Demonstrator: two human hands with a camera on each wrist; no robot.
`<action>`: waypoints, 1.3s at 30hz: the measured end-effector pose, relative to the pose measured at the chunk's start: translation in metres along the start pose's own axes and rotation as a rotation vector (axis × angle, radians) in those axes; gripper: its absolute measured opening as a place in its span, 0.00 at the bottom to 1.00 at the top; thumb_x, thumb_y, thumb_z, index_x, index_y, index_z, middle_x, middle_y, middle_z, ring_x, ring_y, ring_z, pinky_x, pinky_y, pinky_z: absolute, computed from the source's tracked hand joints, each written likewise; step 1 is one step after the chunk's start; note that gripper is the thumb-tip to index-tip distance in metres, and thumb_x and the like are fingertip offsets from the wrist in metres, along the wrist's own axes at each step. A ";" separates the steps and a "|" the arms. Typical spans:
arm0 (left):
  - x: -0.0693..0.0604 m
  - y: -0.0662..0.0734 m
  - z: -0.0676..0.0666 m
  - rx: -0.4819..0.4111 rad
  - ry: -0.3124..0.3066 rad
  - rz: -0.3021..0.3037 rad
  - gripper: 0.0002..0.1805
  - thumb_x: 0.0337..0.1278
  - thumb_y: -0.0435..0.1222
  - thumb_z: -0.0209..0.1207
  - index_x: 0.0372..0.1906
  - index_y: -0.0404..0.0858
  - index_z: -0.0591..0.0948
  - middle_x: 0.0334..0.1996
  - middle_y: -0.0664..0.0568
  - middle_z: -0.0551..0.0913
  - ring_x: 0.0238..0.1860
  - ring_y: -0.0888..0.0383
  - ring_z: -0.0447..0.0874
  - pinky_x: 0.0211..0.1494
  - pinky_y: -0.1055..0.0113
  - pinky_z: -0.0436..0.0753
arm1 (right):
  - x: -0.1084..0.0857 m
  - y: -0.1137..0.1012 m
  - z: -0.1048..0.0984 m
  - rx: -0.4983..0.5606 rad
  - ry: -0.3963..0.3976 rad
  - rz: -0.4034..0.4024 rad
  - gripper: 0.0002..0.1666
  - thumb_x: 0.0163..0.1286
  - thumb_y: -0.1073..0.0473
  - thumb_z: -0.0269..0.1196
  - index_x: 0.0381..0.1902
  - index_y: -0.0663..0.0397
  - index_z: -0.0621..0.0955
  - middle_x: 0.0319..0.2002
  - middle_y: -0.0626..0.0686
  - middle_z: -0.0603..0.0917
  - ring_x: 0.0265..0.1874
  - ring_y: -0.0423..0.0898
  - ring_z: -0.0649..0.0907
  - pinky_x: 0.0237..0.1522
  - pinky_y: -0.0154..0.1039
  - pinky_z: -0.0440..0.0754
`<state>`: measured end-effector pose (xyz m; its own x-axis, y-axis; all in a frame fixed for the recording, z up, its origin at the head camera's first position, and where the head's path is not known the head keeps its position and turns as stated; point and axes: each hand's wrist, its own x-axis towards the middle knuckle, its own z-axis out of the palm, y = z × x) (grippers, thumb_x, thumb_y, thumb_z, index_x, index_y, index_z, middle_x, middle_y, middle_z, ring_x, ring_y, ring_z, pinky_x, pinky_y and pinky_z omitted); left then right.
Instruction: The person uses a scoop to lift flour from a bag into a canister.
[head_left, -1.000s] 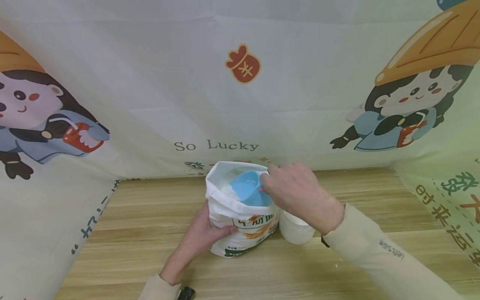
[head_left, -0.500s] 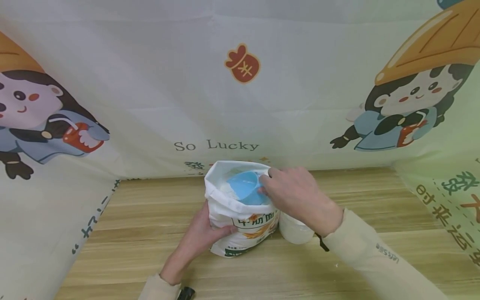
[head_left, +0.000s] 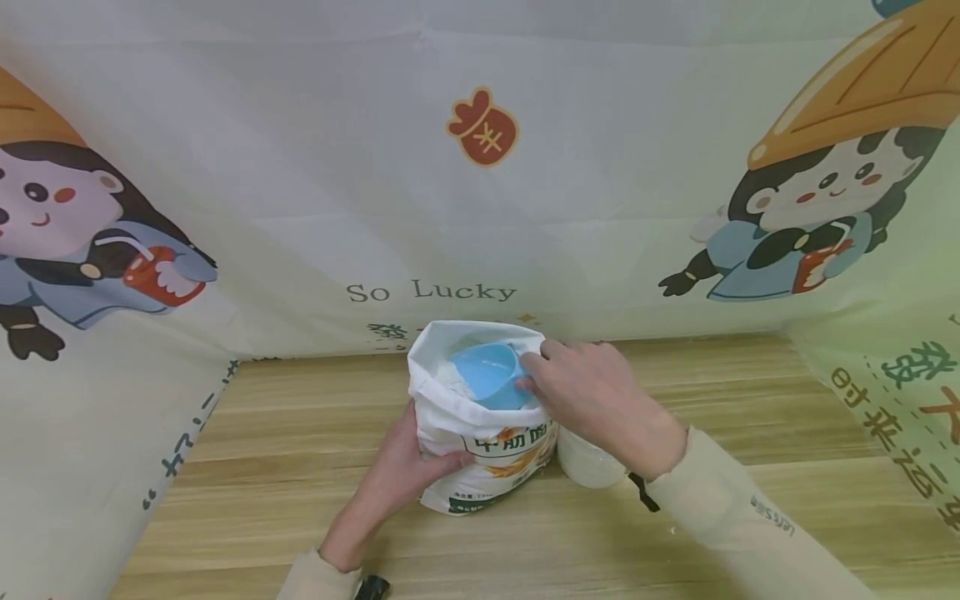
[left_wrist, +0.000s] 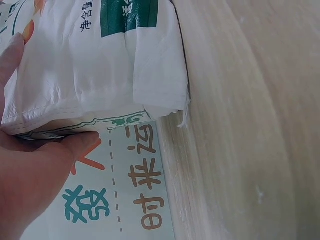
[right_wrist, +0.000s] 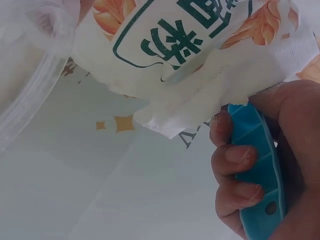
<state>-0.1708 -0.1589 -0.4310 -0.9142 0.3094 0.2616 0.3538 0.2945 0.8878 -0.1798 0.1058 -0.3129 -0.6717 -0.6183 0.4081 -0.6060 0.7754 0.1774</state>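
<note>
A white bag of flour (head_left: 450, 417) with green and orange print stands upright on the table, its top open. My left hand (head_left: 412, 458) grips its left side, thumb across the front; the left wrist view has this hand (left_wrist: 35, 175) around the lower bag (left_wrist: 95, 75). Inside the bag's mouth lies the bowl of a blue scoop (head_left: 483, 371), beside white flour (head_left: 452, 379). My right hand (head_left: 600, 396) holds the scoop at the bag's right rim. In the right wrist view, fingers curl around its ribbed handle (right_wrist: 260, 172).
A whitish translucent tub (head_left: 588, 462) stands against the bag's right side, partly under my right forearm. It appears as a blurred clear rim (right_wrist: 35, 95) in the right wrist view. Behind the wooden table (head_left: 285, 442) hangs a printed cloth (head_left: 337, 192).
The scoop has shifted slightly left within the bag, and my right hand and wrist have lowered a little with it. My left hand keeps its place on the bag.
</note>
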 end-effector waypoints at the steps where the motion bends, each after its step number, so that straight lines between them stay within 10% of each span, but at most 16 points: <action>1: 0.000 0.000 0.000 0.000 0.000 -0.002 0.53 0.46 0.36 0.80 0.76 0.50 0.62 0.64 0.53 0.78 0.64 0.50 0.78 0.67 0.44 0.75 | 0.000 0.000 0.001 0.003 0.002 0.000 0.14 0.72 0.47 0.69 0.39 0.52 0.83 0.23 0.48 0.74 0.16 0.45 0.71 0.13 0.39 0.69; 39: -0.001 -0.001 0.001 0.025 0.006 -0.031 0.51 0.47 0.35 0.80 0.75 0.50 0.63 0.64 0.54 0.79 0.64 0.50 0.78 0.66 0.46 0.76 | -0.014 0.012 0.015 0.254 -0.038 0.102 0.17 0.76 0.49 0.65 0.52 0.56 0.84 0.30 0.48 0.80 0.22 0.43 0.75 0.22 0.40 0.76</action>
<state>-0.1702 -0.1586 -0.4322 -0.9260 0.2941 0.2369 0.3303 0.3267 0.8855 -0.1838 0.1213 -0.3296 -0.7476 -0.5463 0.3777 -0.6184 0.7800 -0.0957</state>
